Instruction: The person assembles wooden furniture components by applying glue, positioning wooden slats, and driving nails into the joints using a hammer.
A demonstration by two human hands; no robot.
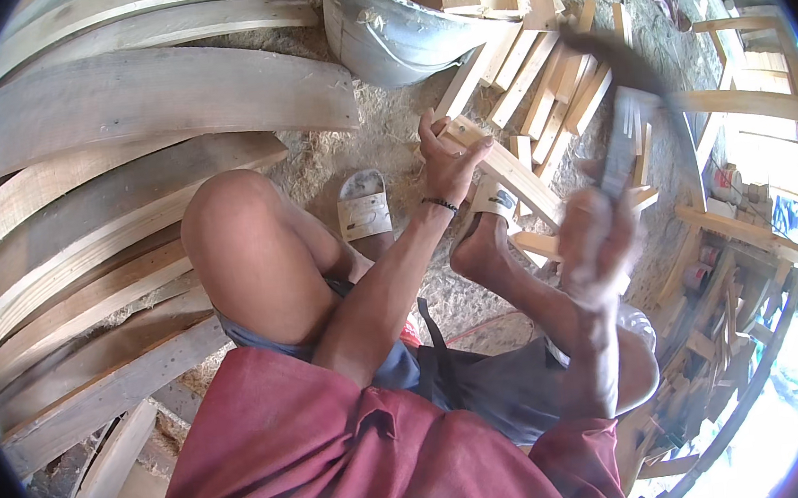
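My left hand, with a dark bracelet at its wrist, grips the upper end of a pale wooden strip. That strip slants down to the right, between my sandalled feet and my right hand. Small dark marks show on its end, too small to make out. My right hand is raised on the right, smeared by motion, with its fingers wrapped round a hammer. Its grey shaft points upward; the dark head is a blurred arc, so its exact shape is unclear.
Long curved boards are stacked on the left. A grey metal bucket stands at the far middle, beside several short wooden pieces on the dusty floor. A wooden frame rises at the right. My sandals rest on the ground.
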